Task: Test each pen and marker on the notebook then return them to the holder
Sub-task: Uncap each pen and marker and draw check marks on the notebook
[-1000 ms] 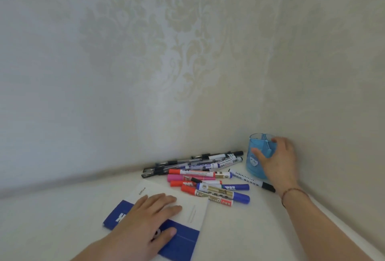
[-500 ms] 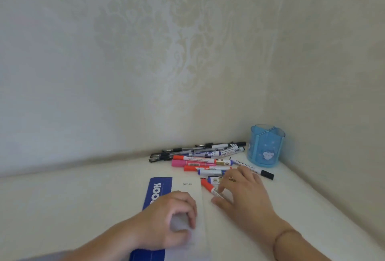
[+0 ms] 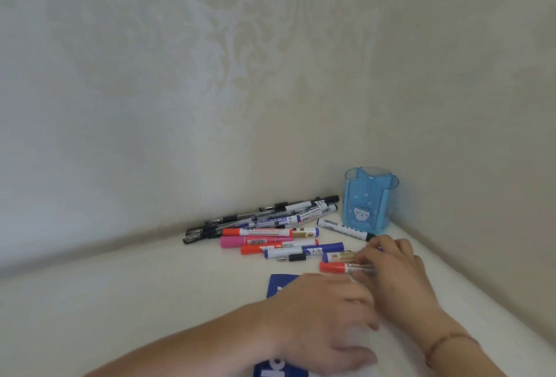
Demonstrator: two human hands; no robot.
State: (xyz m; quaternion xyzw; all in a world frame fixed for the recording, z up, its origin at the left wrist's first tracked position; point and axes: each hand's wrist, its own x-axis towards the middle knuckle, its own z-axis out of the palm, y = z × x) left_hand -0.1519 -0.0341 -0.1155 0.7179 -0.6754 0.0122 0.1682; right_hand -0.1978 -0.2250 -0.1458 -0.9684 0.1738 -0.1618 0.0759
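A blue and white notebook (image 3: 279, 284) lies on the white table, mostly under my left hand (image 3: 328, 316), which rests flat on it with fingers spread. My right hand (image 3: 397, 274) sits just right of it, its fingers closed over the body of a red-capped marker (image 3: 332, 267) lying on the table; only the cap end shows. Behind it lie loose markers, among them a pink marker (image 3: 255, 241) and a blue-capped marker (image 3: 325, 248), and a bundle of black pens (image 3: 258, 217). The empty translucent blue holder (image 3: 368, 200) stands upright in the corner.
Patterned walls close the table at the back and on the right, meeting behind the holder. A white marker with a dark tip (image 3: 346, 228) lies in front of the holder. A bracelet circles my right wrist (image 3: 445, 343).
My right hand left the holder, came down to the pile and closed on the red-capped marker. My left hand turned the notebook and slid it nearer the markers. The view shifted.
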